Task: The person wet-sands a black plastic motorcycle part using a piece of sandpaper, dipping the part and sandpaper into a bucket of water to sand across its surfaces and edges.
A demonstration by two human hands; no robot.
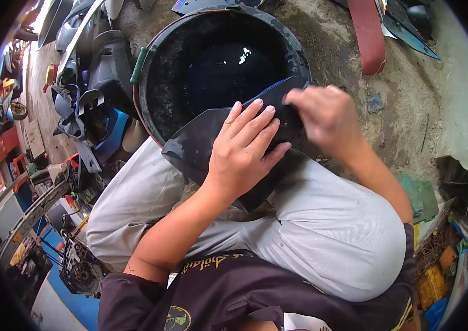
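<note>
A black plastic panel (190, 146) with a blue edge rests across the near rim of a black bucket (156, 60) and reaches down towards my lap. My left hand (245, 146) lies on the panel, fingers stretched out and thumb apart, all on its upper face. At the panel's right end is my right hand (327, 118), slightly blurred. Its fingers are curled closed against the surface, and a small dark bit shows at the fingertips, too little to name. Dark liquid (217, 83) with a bright reflection sits in the bucket.
A green grip (139, 65) is on the bucket's handle at left. Motorcycle body parts (110, 66) crowd the left side. A reddish strip (367, 38) lies on the stained concrete floor (399, 116) at upper right. Assorted scrap (438, 254) fills the lower right.
</note>
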